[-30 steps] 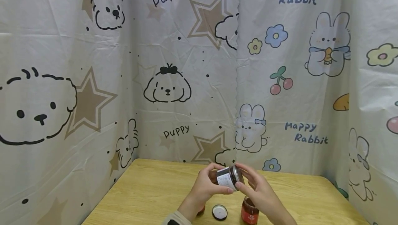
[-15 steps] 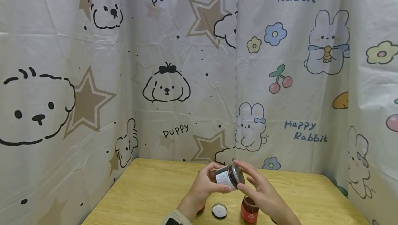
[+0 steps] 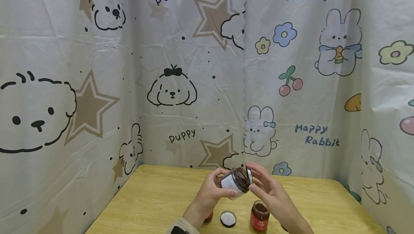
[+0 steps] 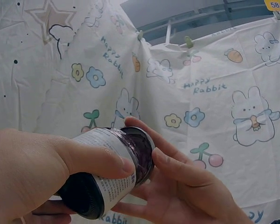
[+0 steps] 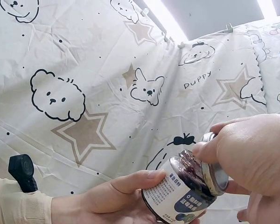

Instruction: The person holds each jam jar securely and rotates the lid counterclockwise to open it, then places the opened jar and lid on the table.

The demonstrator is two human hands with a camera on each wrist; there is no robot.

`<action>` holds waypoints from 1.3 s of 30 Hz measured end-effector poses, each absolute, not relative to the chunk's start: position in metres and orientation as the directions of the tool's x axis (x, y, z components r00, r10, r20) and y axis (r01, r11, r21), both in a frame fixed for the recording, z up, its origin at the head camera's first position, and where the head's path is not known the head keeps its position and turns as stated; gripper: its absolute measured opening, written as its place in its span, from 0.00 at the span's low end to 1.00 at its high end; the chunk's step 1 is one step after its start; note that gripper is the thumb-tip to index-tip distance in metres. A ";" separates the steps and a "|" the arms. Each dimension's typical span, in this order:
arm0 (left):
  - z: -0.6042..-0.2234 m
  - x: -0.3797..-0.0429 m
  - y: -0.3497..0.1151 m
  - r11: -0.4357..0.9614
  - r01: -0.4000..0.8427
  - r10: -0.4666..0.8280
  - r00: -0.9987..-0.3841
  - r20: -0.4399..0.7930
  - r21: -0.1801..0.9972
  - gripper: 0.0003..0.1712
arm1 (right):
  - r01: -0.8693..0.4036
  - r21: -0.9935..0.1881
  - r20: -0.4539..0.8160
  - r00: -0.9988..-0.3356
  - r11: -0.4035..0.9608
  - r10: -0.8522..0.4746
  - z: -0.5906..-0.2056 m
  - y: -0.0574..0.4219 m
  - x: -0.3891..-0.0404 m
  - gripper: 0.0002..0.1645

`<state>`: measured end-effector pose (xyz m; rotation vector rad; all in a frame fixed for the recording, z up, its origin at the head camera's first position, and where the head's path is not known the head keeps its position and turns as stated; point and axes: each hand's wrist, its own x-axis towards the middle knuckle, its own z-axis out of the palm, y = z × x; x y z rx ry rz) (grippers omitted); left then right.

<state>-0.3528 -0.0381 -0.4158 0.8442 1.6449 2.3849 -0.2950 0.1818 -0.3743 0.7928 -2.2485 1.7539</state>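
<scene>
Tilted above the table, a glass jar [image 3: 235, 182] with a dark filling and a white printed label lies in the grip of my left hand [image 3: 207, 191]. My left thumb [image 4: 107, 161] presses along the label. At the jar's mouth, my right hand [image 3: 270, 191] pinches a silver-edged lid [image 5: 215, 179] between thumb and fingers. The lid stands at an angle to the mouth, and the glass rim shows beside it in the right wrist view. Below my hands, a second jar [image 3: 260, 222] with a red label stands upright without a lid.
An upturned lid [image 3: 228, 219] with a white inside lies on the wooden table [image 3: 155, 198], left of the red-labelled jar. Another red item [image 3: 209, 217] is mostly hidden behind my left forearm. Printed curtains [image 3: 181, 119] enclose the table at the back and sides.
The lid has come away from its seat on the jar and tilted, pulled right by my right hand. The jar's dark mouth now shows. My left hand keeps its grip.
</scene>
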 end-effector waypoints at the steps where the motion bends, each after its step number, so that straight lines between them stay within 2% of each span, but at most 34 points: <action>1: -0.415 -0.353 -0.038 -0.407 0.202 0.402 -0.836 0.373 0.891 0.26 | -0.488 -0.861 0.436 -0.854 0.145 -0.285 -0.374 0.182 -0.295 0.30; 12: -0.414 -0.351 -0.039 -0.451 0.178 0.407 -0.831 0.379 0.875 0.25 | -0.500 -0.864 0.478 -0.850 0.055 -0.221 -0.379 0.183 -0.297 0.31; 20: -0.414 -0.351 -0.039 -0.470 0.164 0.425 -0.819 0.385 0.867 0.26 | -0.551 -0.828 0.558 -0.795 -0.100 -0.236 -0.380 0.182 -0.298 0.32; 39: -0.415 -0.348 -0.038 -0.498 0.160 0.467 -0.779 0.418 0.852 0.27 | -0.566 -0.754 0.640 -0.748 -0.334 -0.175 -0.386 0.178 -0.303 0.28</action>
